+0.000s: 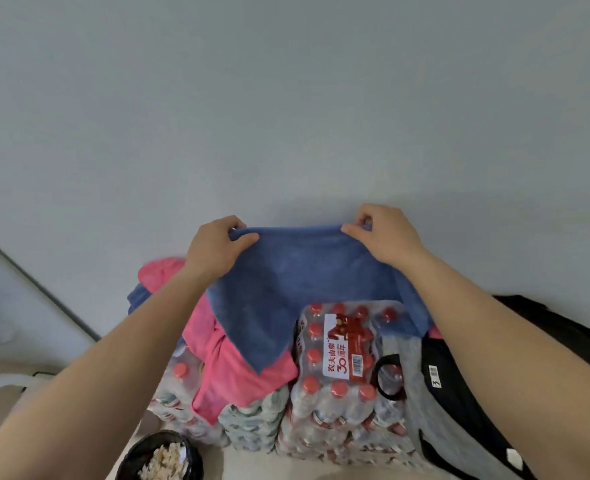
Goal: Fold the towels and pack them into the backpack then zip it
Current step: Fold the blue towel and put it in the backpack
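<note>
Pale grey wall (286, 98) behind. Above the shrink-wrapped water-bottle packs (335, 396), left hand (217, 247) and right hand (383, 237) pinch the blue towel (297, 282) by its top edge, stretched left-right, the rest hanging down. Pink towel (238, 372) lies left of the packs; the backpack (453, 403) to their right is partly hidden by the forearm.

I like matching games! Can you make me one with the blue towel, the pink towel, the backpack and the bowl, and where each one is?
Things:
1 blue towel
2 pink towel
3 backpack
4 bowl

Places:
A draped on the bottle packs, no hand on it
B bottom edge, left of middle
C pinched by the left hand and right hand
D far right, beside the bottle packs

Pairs: 1-C, 2-A, 3-D, 4-B
</note>
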The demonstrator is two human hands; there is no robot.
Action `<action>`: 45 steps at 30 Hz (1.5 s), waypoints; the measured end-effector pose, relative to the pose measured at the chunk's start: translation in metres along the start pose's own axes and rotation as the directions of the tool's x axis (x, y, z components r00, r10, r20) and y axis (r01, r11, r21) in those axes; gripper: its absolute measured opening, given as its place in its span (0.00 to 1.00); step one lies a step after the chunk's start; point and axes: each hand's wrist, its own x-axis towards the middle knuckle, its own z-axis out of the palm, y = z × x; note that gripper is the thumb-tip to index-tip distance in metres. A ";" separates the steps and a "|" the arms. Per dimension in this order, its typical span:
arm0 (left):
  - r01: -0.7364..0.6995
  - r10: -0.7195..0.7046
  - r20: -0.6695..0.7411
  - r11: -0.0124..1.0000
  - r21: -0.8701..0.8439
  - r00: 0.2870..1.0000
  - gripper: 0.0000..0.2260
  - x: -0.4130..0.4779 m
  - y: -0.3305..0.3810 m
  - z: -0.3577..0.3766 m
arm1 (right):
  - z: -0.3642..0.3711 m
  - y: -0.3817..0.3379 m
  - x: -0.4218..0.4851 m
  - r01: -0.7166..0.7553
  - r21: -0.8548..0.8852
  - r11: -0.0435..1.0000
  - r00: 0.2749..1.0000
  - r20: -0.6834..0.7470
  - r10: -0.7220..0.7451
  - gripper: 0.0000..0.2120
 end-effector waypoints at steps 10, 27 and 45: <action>-0.053 0.050 0.184 0.999 0.010 0.982 0.05 -0.031 -0.029 0.042 | 0.051 0.035 -0.014 -0.060 -0.032 0.998 0.980 0.190 0.065 0.08; -0.010 0.028 0.058 0.957 -0.290 0.998 0.07 -0.027 0.028 0.082 | 0.082 0.052 -0.049 -0.092 0.144 0.985 0.902 0.432 0.021 0.10; 0.107 -0.139 0.154 0.974 0.202 0.978 0.03 -0.066 -0.032 0.080 | 0.085 0.055 -0.071 -0.124 -0.189 0.974 0.888 0.417 0.194 0.13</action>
